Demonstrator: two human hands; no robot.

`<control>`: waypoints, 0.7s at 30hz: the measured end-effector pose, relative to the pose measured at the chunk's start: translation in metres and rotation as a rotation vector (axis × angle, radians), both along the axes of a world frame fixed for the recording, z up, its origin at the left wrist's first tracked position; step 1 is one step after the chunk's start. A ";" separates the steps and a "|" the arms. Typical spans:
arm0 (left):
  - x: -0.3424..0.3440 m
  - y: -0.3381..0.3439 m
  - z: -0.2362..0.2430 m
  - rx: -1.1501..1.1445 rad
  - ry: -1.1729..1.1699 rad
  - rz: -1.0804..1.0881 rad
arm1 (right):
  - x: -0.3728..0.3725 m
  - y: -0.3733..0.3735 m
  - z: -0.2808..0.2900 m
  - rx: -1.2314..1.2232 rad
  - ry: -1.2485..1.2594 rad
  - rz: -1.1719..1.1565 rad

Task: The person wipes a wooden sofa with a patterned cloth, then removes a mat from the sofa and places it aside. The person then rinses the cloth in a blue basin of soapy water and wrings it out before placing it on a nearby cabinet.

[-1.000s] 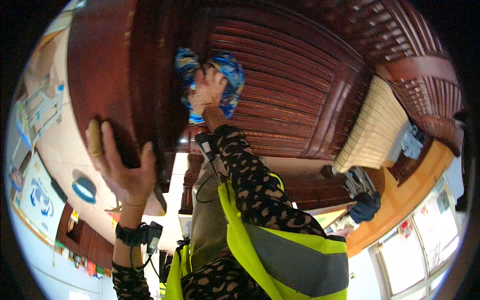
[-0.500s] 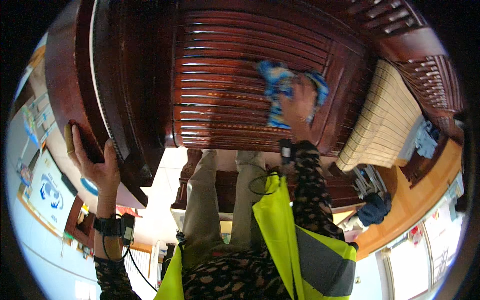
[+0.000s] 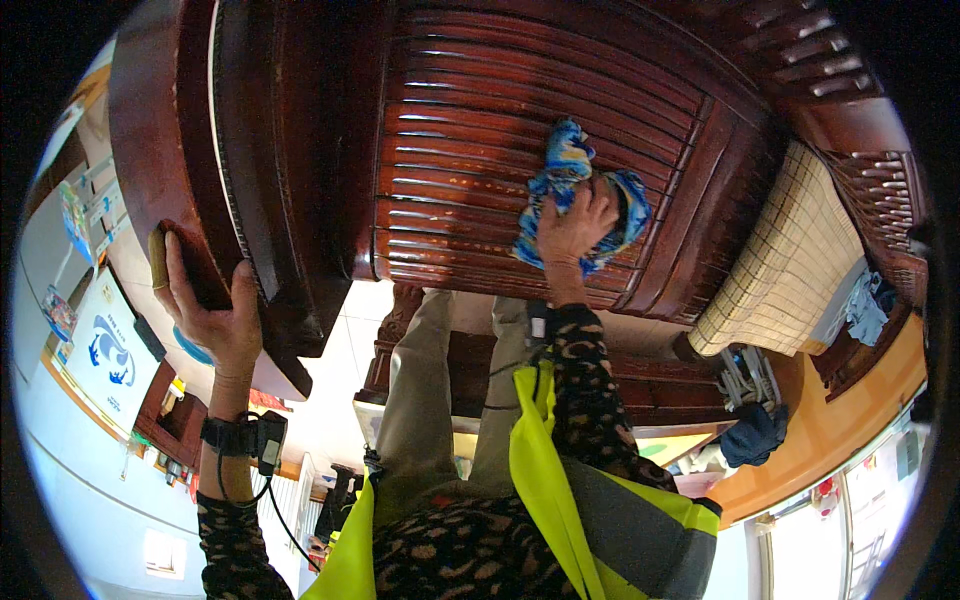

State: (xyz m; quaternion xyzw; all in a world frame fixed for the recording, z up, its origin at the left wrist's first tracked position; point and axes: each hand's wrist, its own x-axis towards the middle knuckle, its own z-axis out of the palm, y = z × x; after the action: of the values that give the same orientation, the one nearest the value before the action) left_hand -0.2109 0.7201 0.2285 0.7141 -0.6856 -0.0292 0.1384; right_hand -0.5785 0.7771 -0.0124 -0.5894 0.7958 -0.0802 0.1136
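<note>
- The room has a pale floor (image 3: 345, 335) and a big, shiny, dark red wooden seat (image 3: 450, 205) with thin slats running from left to right.
- The blue and yellow cloth (image 3: 567, 157) is on the slats, right of their middle.
- One bunched end of the cloth points away from the person. Its longer way runs from that far end back toward the person, across the slats, and some cloth puffs out to the right.
- Far off on the left, a brown cabinet (image 3: 183, 432) has a gap in its front. What is inside is too small to tell.
- The right hand (image 3: 582, 227) is on top of the cloth, fingers bent, holding it down on the slats.
- The left hand (image 3: 222, 328) is spread wide, thumb well apart from the fingers. It rests on the curved wooden arm (image 3: 150, 140), with a tan cover (image 3: 157, 260) on one finger.
- A striped tan mat (image 3: 775, 255) lies to the right.
</note>
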 end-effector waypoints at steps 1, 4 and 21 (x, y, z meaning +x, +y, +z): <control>0.000 0.000 0.000 -0.002 0.003 -0.005 | 0.019 -0.001 0.000 -0.017 -0.010 0.009; 0.002 0.001 0.001 -0.023 0.022 -0.033 | 0.072 -0.008 0.003 -0.002 -0.134 0.122; 0.004 0.006 -0.005 -0.026 0.105 -0.019 | 0.027 -0.027 0.013 -0.002 -0.291 0.489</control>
State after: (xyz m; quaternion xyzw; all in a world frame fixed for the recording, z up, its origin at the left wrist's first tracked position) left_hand -0.2072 0.7265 0.2239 0.7033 -0.6843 -0.0591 0.1832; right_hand -0.5512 0.7503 0.0003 -0.7463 0.6052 -0.1349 0.2420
